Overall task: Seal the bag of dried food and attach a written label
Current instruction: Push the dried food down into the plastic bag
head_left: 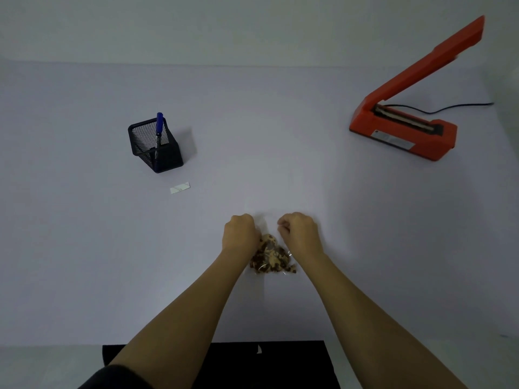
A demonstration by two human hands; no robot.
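White table (84, 262): left hand (241, 233) and right hand (300, 233) grip the bag (271, 256), well apart from the sealer (401, 133).

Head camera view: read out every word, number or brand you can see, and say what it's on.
No text here is legible.
Silver sticker on the orange heat sealer: print too blurred to read.
White label slip on the table: faint marks, illegible.
Blue pen and clear bag: no text visible.
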